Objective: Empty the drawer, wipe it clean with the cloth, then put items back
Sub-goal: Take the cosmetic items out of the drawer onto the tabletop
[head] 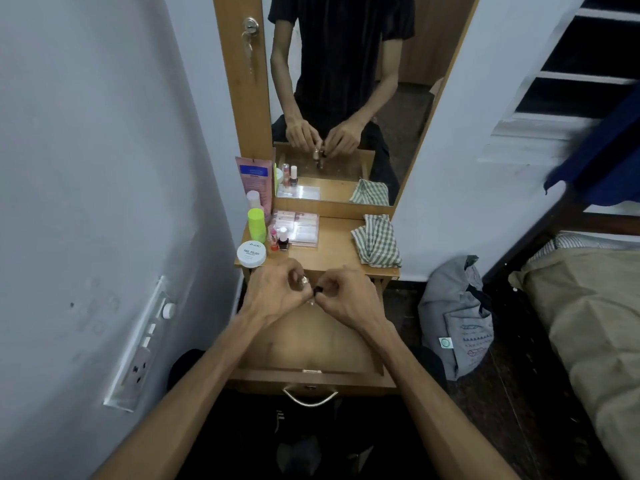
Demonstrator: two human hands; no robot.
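On the small wooden dressing-table top (pixel 341 251) a folded green-and-white checked cloth (pixel 377 240) lies at the right, near the wall. At the left stand a white round jar labelled nail polish (pixel 251 253), a lime-green capped bottle (pixel 257 225), a pink tube (pixel 254 181) and two small nail-varnish bottles (pixel 280 240), with a clear flat plastic case (pixel 299 227) just beside them. A tall mirror (pixel 346 98) behind repeats the scene. A grey cloth bag (pixel 453 320) sits on the floor at the right, near a bed.

Both forearms cross over the open wooden drawer (pixel 311 344), hiding part of its floor; the bare part that shows looks empty, and its metal handle (pixel 309 398) sits at the front.

The left hand (pixel 277 292) curls around a small glassy bottle (pixel 304 280), mostly hidden. The right hand (pixel 346 296) pinches a small dark cap (pixel 318 290) touching it; what these are is hard to make out.
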